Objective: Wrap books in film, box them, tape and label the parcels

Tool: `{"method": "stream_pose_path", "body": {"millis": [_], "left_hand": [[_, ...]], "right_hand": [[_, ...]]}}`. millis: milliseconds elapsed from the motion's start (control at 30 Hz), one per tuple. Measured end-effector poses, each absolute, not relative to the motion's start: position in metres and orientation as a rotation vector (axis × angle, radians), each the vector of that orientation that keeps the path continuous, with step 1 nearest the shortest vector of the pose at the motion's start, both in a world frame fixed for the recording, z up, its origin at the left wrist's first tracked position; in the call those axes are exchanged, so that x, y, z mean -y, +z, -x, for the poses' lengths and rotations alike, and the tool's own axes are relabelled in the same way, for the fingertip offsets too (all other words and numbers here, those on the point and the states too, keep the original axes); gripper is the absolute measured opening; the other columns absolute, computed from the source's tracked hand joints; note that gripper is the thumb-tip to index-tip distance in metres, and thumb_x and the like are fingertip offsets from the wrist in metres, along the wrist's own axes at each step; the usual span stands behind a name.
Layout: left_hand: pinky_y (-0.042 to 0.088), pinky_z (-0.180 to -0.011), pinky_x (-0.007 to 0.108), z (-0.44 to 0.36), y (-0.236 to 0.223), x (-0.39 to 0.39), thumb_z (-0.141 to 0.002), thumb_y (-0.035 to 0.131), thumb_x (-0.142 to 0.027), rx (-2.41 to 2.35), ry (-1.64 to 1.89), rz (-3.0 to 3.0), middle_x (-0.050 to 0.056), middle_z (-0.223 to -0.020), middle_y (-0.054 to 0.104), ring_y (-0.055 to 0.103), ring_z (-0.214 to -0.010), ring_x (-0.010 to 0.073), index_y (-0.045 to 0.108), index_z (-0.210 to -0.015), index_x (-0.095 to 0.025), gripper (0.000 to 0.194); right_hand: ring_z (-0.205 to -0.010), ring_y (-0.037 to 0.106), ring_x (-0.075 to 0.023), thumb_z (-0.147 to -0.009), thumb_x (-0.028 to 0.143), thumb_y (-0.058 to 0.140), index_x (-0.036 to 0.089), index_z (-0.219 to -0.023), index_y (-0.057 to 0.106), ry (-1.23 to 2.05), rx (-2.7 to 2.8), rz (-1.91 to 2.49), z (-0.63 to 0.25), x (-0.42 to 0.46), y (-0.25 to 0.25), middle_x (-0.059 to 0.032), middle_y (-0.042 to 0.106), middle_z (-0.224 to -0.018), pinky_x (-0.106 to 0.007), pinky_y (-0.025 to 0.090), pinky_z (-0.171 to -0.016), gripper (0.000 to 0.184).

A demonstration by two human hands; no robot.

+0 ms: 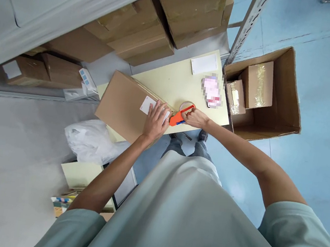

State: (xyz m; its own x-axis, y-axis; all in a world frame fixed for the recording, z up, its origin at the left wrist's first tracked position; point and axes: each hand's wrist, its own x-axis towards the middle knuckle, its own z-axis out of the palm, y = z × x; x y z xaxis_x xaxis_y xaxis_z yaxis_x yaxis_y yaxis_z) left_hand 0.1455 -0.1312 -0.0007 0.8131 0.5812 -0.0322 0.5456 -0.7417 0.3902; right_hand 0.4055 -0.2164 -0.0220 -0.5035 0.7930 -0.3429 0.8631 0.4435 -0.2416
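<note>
A closed cardboard box (121,109) lies at a slant on the pale yellow table (165,75). My left hand (156,119) rests flat on its right end, fingers stretched out, partly over a white label (147,104) on the top face. An orange tape dispenser (177,119) is in my right hand (195,117), whose fingers wrap round its handle. The dispenser's front touches or nearly touches the box's right end, and a roll of clear tape (187,106) shows behind it. Whether tape is stuck to the box there I cannot tell.
A blurred pink-and-white item (212,91) and a white paper (204,64) lie on the table. To the right stands an open carton (287,95) holding two smaller taped boxes. Several boxes (135,26) fill the shelf behind. A white plastic bag (90,140) sits at the left.
</note>
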Motion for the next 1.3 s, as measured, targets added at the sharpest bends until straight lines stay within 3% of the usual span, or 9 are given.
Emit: {"method": "stream_pose_path", "body": {"millis": [200,433,567,667,733,767,900,1133,1300], "left_hand": [[0.013,-0.145,0.068,-0.140,-0.004,0.132,-0.111,0.046,-0.030,-0.833,0.137,-2.614,0.018,-0.170,0.058,0.030,-0.175,0.0355,0.061,-0.155,-0.019,0.047],[0.017,-0.144,0.070,-0.138,0.001,0.132,-0.112,0.047,-0.031,-0.753,0.144,-2.619,0.019,-0.170,0.059,0.031,-0.175,0.0363,0.063,-0.155,-0.018,0.048],[0.029,-0.141,0.070,-0.115,0.022,0.151,-0.112,0.047,-0.032,-0.651,0.139,-2.579,0.016,-0.162,0.066,0.045,-0.168,0.0370,0.074,-0.140,-0.020,0.041],[0.049,-0.133,0.059,-0.094,0.040,0.154,-0.115,0.045,-0.039,-0.717,0.145,-2.490,0.013,-0.154,0.073,0.067,-0.150,0.0322,0.081,-0.122,-0.024,0.040],[0.056,-0.127,0.052,-0.090,0.047,0.133,-0.118,0.040,-0.046,-0.897,0.227,-2.432,0.013,-0.159,0.069,0.069,-0.146,0.0296,0.080,-0.126,-0.024,0.046],[0.055,-0.128,0.051,-0.091,0.047,0.114,-0.119,0.038,-0.048,-1.025,0.298,-2.405,0.014,-0.165,0.064,0.064,-0.152,0.0299,0.077,-0.135,-0.024,0.050],[0.015,-0.145,0.069,-0.115,0.028,0.027,-0.118,0.044,-0.055,-1.368,0.362,-2.342,0.020,-0.190,0.020,0.012,-0.179,0.0382,0.043,-0.173,-0.009,0.073],[0.014,-0.146,0.062,-0.122,-0.002,0.026,-0.120,0.026,-0.048,-1.283,0.195,-2.467,0.016,-0.185,0.037,0.022,-0.177,0.0335,0.047,-0.173,-0.014,0.067],[0.018,-0.145,0.062,-0.104,-0.003,0.052,-0.119,0.030,-0.040,-1.021,0.156,-2.568,0.015,-0.179,0.048,0.029,-0.175,0.0319,0.057,-0.167,-0.021,0.059]], "right_hand": [[-0.093,0.079,-0.0350,-0.122,0.036,0.034,-0.003,-0.146,0.057,-0.508,-2.273,-1.714,-0.465,0.202,-0.016,-0.0277,0.083,-0.106,-0.039,0.037,-0.080,0.051],[-0.091,0.077,-0.0333,-0.121,0.037,0.036,-0.004,-0.142,0.057,-0.489,-2.340,-1.690,-0.432,0.176,-0.017,-0.0266,0.083,-0.105,-0.039,0.036,-0.080,0.051],[-0.089,0.077,-0.0316,-0.117,0.020,0.031,-0.003,-0.140,0.055,-0.453,-2.514,-1.467,-0.408,0.188,-0.024,-0.0247,0.081,-0.103,-0.041,0.040,-0.081,0.040],[-0.089,0.078,-0.0301,-0.107,0.000,0.028,-0.004,-0.145,0.052,-0.490,-2.598,-1.356,-0.384,0.208,-0.027,-0.0238,0.081,-0.106,-0.041,0.045,-0.081,0.045],[-0.090,0.079,-0.0299,-0.104,-0.004,0.030,-0.005,-0.145,0.053,-0.563,-2.615,-1.342,-0.361,0.220,-0.028,-0.0236,0.081,-0.104,-0.042,0.049,-0.081,0.048],[-0.090,0.080,-0.0301,-0.103,-0.004,0.031,-0.005,-0.145,0.054,-0.598,-2.616,-1.350,-0.348,0.223,-0.028,-0.0239,0.080,-0.103,-0.042,0.051,-0.080,0.048],[-0.090,0.078,-0.0310,-0.101,-0.007,0.029,-0.008,-0.149,0.053,-0.696,-2.630,-1.379,-0.291,0.223,-0.030,-0.0275,0.079,-0.106,-0.043,0.052,-0.075,0.054],[-0.086,0.077,-0.0272,-0.100,-0.009,0.031,-0.007,-0.137,0.063,-0.802,-2.687,-1.370,-0.205,0.197,-0.021,-0.0259,0.079,-0.105,-0.040,0.052,-0.072,0.049],[-0.084,0.077,-0.0258,-0.100,-0.007,0.034,0.000,-0.125,0.072,-0.867,-2.662,-1.402,-0.172,0.191,-0.009,-0.0256,0.079,-0.113,-0.039,0.055,-0.070,0.046]]}}
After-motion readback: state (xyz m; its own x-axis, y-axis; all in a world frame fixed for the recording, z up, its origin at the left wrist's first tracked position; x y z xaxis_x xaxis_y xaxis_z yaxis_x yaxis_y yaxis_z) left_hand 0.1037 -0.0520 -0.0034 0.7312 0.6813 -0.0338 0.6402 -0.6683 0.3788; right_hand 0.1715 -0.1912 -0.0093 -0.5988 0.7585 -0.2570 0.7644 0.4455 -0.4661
